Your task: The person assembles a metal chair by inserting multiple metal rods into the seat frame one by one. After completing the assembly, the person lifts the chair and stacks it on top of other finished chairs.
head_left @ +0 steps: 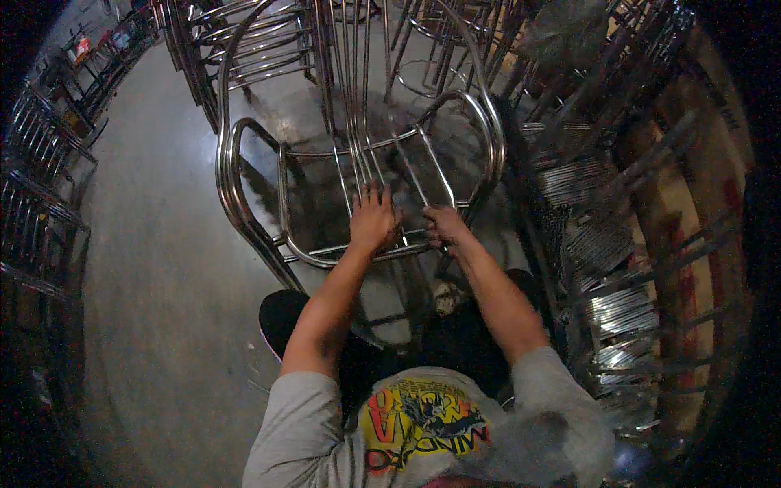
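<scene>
A shiny bent-tube metal chair frame point(231, 191) stands in front of me, its curved front rail close to my knees. Several thin metal rods point(350, 98) run from its back toward me across the open seat. My left hand point(376, 221) lies palm down on these rods just behind the front rail, fingers stretched out. To its right, my right hand point(444, 226) is closed at the near end of a thin metal rod point(409, 175), near the front rail. What lies beneath both palms is hidden.
More metal chair frames point(264, 61) stand at the back, and others line the left edge point(41, 195). Close on the right are piled metal tubes point(622, 313) and dark bars point(651, 154). Grey concrete floor point(154, 268) shows on the left.
</scene>
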Available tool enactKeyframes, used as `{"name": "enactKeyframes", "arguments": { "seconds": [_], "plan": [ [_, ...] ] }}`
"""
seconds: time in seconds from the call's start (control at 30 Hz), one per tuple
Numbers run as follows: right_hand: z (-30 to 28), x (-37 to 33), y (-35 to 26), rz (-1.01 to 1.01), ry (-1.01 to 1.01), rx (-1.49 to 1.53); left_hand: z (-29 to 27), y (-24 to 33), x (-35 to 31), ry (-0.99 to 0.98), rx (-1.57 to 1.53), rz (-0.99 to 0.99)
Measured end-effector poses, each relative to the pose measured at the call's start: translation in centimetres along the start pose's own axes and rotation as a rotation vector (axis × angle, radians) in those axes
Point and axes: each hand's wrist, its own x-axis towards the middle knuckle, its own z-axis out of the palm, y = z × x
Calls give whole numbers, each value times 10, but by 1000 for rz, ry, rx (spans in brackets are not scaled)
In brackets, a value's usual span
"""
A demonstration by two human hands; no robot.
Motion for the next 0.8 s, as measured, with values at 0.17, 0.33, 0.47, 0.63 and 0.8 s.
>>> {"name": "enactKeyframes", "arguments": {
  "seconds": [0.17,0.33,0.47,0.63,0.8],
  "plan": [
    [27,10,7,-77,-29,121,4,-2,0,-26,-9,6],
    [26,47,32,-262,176,-399,2,-1,1,-36,-57,-21],
    [8,60,35,-420,431,-712,0,1,1,-38,-45,-52],
    [-6,58,18,-356,137,-597,2,-1,1,49,-23,8],
    [18,79,17,-304,343,-720,3,-6,1,31,-81,21]
  ]
}}
